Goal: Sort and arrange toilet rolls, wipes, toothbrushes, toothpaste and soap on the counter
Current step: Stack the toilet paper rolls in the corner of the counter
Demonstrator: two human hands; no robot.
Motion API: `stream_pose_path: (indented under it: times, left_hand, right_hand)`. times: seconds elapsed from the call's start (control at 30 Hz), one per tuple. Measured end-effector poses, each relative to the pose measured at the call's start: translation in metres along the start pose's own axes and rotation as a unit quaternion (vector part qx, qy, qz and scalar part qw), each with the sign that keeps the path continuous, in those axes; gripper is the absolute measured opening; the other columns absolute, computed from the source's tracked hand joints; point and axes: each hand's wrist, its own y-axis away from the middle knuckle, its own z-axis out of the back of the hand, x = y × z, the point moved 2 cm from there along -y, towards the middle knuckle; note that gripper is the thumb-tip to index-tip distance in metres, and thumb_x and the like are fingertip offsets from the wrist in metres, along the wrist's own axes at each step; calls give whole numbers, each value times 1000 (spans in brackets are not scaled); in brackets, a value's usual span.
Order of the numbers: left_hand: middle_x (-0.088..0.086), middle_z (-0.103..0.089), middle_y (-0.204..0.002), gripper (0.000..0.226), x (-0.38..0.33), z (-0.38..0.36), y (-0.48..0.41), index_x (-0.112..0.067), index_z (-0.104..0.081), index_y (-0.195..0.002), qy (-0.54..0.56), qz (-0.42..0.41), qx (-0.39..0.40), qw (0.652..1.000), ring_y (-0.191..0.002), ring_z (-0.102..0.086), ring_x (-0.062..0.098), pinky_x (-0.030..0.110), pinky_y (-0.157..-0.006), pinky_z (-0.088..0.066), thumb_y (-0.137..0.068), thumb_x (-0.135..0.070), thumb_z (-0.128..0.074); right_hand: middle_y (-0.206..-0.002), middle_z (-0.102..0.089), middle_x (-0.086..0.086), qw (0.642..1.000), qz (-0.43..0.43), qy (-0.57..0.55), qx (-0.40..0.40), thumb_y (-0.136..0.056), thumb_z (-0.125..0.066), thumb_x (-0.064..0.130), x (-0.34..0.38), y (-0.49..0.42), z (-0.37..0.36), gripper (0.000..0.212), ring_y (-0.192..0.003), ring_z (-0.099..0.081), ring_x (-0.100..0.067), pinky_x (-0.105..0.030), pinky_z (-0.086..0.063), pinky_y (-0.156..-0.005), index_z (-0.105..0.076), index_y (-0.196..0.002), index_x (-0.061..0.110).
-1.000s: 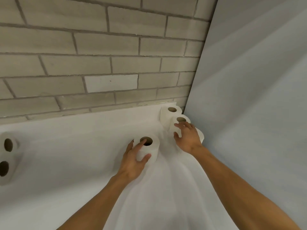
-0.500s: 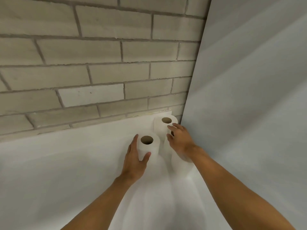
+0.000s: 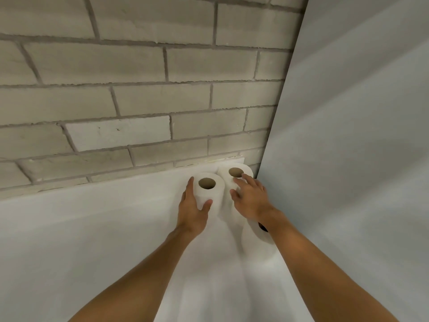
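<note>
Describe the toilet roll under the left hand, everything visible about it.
The toilet roll is white, soft-looking paper wound around a brown cardboard core, whose round opening faces up. It stands upright on the white counter, near the brick wall. The left hand wraps its near side, fingers on the left flank and thumb on the front. Its right side sits against, or very close to, the corner roll; actual contact cannot be told.
</note>
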Motion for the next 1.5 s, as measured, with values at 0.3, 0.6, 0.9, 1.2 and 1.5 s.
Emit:
stream_pose_path:
  times: [0.3,0.6,0.9,1.2,1.5]
  left_hand:
    - [6,-36,-147,76,-11,-12,-9,-14,-11,-149,42,1,-7,999,-123,-40,15,18,-102,-28,-90,-26,-57]
    - [-4,-38,-135,74,-10,-11,-10,-13,-10,-148,42,1,0,999,-112,-36,6,3,-88,-24,-92,-17,-58]
    - [4,-33,-149,83,-11,-5,-11,-19,-3,-151,6,35,22,999,-132,-37,24,36,-110,-31,-91,-20,-61]
    - [-1,-33,-150,71,-5,15,0,-23,-20,-149,12,28,1,1000,-137,-33,22,38,-113,-31,-91,-18,-60]
    - [-2,-40,-143,61,10,92,38,-22,-37,-140,23,-3,-104,994,-131,-41,20,39,-111,-37,-88,8,-45]
  right_hand:
    - [-160,-17,-2,1000,3,-12,-2,-100,-40,39,-4,1,0,51,-143,-18,-32,-43,-14,-117,-31,-148,27]
    - [-160,-16,-2,1000,4,-14,9,-99,-41,39,-3,2,2,51,-143,-18,-33,-42,-14,-117,-31,-148,27]
    - [-160,-16,-2,1000,3,-10,12,-98,-41,41,-3,1,2,52,-142,-20,-33,-42,-15,-116,-31,-148,29]
    - [-154,-29,0,998,31,-29,-50,-97,-45,40,29,16,5,45,-144,-17,-32,-59,1,-116,-41,-141,34]
    - [-123,-58,3,963,136,-225,-53,-92,-56,25,114,48,0,28,-118,-53,-15,-37,-43,-104,-61,-120,29]
